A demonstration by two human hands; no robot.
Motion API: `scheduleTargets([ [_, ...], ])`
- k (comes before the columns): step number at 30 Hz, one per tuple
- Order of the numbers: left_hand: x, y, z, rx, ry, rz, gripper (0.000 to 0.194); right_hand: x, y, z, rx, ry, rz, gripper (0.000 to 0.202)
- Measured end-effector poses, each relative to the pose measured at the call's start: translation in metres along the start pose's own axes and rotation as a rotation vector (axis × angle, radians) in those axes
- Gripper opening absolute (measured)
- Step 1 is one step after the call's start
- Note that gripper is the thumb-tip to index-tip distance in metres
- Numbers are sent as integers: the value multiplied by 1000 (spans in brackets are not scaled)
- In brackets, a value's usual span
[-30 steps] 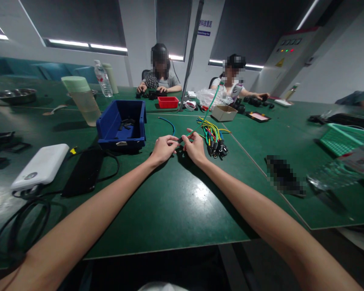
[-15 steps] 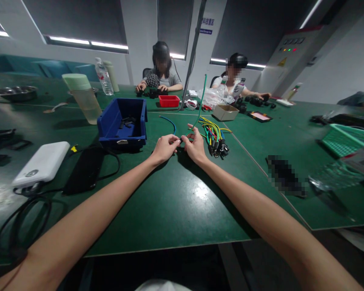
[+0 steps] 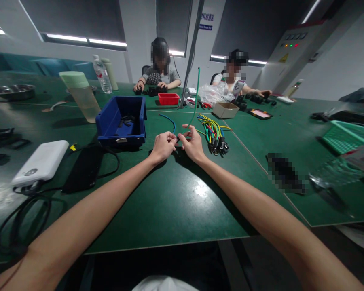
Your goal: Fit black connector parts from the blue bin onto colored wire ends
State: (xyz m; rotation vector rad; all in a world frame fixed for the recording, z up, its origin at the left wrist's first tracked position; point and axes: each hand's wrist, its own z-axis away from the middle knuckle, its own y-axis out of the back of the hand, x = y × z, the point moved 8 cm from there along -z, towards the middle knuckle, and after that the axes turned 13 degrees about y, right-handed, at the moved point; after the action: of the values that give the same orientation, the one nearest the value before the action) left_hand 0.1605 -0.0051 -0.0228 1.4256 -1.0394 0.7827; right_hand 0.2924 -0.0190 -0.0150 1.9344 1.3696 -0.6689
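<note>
Just above the table, my left hand pinches a small black connector between thumb and fingertips. A blue wire curves up beyond that hand, apparently from the same connector. Close beside it, my right hand has its fingers bent around the lower end of a green wire, which rises steeply. Its thumb tip meets the connector; the exact contact is too small to make out. To the right lies a bundle of wired black connectors with yellow, green, red and blue wires.
A blue bin with small black parts stands left, near a bottle, a white power bank and a black pouch-like device. Beyond are a red tray and cardboard box. A green basket sits right. Two people work opposite.
Both hands have shifted slightly left with the connector. The green wire's upper end has swung left. The view has tilted a little.
</note>
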Motion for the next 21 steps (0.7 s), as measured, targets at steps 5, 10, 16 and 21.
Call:
scheduleTargets([
  [5, 4, 1, 3, 6, -35, -19, 8, 1, -2, 0, -12, 6, -23, 36],
  [10, 1, -3, 1, -45, 0, 14, 8, 6, -2, -1, -29, 4, 7, 36],
  [16, 4, -8, 1, -58, -43, -66, 14, 0, 8, -3, 38, 30, 177, 32],
  [21, 15, -5, 9, 75, -176, -276, 20, 3, 11, -3, 61, -14, 201, 37],
])
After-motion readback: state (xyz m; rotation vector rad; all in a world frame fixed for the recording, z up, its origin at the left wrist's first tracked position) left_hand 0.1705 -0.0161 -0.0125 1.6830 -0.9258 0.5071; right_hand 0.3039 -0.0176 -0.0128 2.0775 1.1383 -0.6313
